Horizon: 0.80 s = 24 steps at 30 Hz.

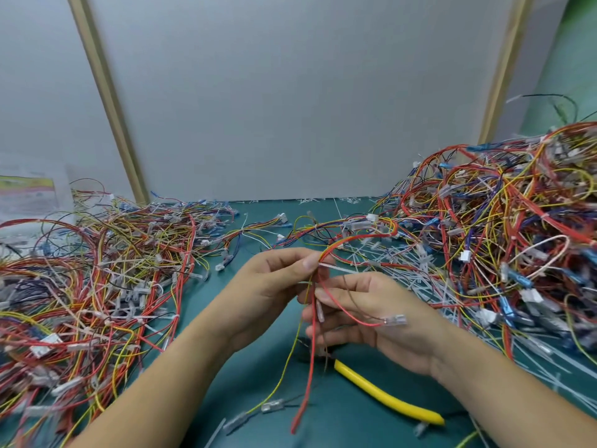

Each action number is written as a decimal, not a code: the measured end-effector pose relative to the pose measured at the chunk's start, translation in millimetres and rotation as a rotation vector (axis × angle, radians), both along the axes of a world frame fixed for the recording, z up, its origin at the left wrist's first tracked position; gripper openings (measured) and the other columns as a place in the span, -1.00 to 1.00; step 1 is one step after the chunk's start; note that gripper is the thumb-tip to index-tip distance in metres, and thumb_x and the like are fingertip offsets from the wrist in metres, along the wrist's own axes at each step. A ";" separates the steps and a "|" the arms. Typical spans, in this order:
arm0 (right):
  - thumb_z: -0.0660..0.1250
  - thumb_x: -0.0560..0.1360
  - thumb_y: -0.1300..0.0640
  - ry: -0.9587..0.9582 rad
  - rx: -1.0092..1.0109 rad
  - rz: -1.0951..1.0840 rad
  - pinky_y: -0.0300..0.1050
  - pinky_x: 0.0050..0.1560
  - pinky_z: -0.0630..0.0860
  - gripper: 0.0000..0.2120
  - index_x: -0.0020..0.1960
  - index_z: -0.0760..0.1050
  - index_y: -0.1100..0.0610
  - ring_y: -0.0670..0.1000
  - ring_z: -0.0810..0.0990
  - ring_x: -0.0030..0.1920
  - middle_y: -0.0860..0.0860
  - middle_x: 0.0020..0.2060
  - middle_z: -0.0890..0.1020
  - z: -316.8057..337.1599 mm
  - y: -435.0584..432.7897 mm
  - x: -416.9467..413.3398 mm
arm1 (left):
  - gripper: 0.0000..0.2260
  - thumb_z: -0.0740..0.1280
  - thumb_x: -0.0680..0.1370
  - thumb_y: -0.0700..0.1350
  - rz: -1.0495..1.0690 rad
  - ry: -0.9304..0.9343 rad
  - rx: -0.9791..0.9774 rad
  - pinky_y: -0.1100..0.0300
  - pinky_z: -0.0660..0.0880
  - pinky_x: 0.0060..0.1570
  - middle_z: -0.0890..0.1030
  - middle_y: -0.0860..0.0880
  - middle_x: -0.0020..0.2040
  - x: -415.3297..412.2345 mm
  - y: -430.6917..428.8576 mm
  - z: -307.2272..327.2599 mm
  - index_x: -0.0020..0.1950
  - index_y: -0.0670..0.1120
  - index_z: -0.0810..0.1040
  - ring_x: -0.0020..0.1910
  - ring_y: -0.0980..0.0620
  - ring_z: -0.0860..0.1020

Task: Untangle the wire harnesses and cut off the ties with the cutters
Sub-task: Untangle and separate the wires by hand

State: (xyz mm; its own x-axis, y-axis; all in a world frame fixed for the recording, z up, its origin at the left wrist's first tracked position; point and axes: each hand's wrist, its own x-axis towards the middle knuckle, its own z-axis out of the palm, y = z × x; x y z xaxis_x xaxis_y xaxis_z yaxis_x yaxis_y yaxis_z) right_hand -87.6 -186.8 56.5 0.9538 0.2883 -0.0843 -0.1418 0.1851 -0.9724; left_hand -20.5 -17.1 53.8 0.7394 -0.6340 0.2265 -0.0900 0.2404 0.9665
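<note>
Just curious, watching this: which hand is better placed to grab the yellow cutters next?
Probably the right hand: the cutters lie on the mat just beneath it, while the left hand pinches the wire harness near its tie.

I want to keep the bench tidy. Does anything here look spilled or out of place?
Yes. Cut white ties lie scattered over the green mat beside the right wire pile, not collected. The yellow cutters lie partly under the dangling red wire, where they could snag.

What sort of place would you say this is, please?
Probably a factory harness-rework bench: tangled multicoloured wire harnesses heaped on a teal mat, cut white plastic ties strewn about, yellow-handled cutters lying on it.
</note>
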 end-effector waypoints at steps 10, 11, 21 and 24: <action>0.34 0.55 -0.12 -0.396 -0.374 -0.404 -0.13 -0.27 0.51 -0.62 -0.26 0.59 0.14 -0.04 0.54 -0.34 0.00 -0.38 0.57 3.1 -8.2 3.5 | -0.84 0.47 0.37 -0.09 0.133 0.035 0.085 0.22 0.45 -0.23 0.66 -0.12 -0.23 6.1 2.7 -2.3 -0.15 -0.15 0.62 -0.31 -0.01 0.64; 0.35 0.54 -0.08 -0.490 -0.530 -0.368 -0.13 -0.32 0.43 -0.67 -0.28 0.55 0.12 -0.08 0.46 -0.37 -0.04 -0.42 0.51 0.1 -5.8 2.8 | -0.80 0.47 0.37 -0.07 0.161 0.001 0.132 0.22 0.40 -0.26 0.67 -0.11 -0.23 6.5 2.7 -3.3 -0.12 -0.16 0.61 -0.34 0.01 0.62; 0.23 0.59 0.11 -0.535 -0.557 -0.396 0.11 -0.30 0.47 -0.79 -0.21 0.51 0.07 -0.07 0.47 -0.40 -0.01 -0.41 0.57 -9.8 -4.3 6.0 | -0.81 0.30 0.59 -0.22 0.096 -0.052 0.196 0.27 0.41 -0.27 0.66 -0.11 -0.18 6.6 1.4 -6.0 0.13 -0.19 0.66 -0.31 0.06 0.56; 0.25 0.60 0.17 -0.569 -0.501 -0.455 0.09 -0.33 0.48 -0.84 -0.13 0.50 0.01 -0.06 0.47 -0.41 -0.05 -0.42 0.57 -10.3 -5.2 6.6 | -0.66 0.27 0.48 -0.32 0.015 -0.051 0.156 0.25 0.46 -0.26 0.65 -0.15 -0.13 5.2 2.2 -4.2 0.21 -0.12 0.64 -0.27 0.01 0.56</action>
State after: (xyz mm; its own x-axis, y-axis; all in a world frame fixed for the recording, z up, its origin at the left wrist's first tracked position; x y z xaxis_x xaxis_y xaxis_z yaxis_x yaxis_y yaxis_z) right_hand -81.0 -191.9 46.2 0.9028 -0.0728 0.4238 0.3722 -0.3615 -0.8549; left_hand -15.4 -14.9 49.5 0.7393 -0.6532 0.1638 -0.1422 0.0862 0.9861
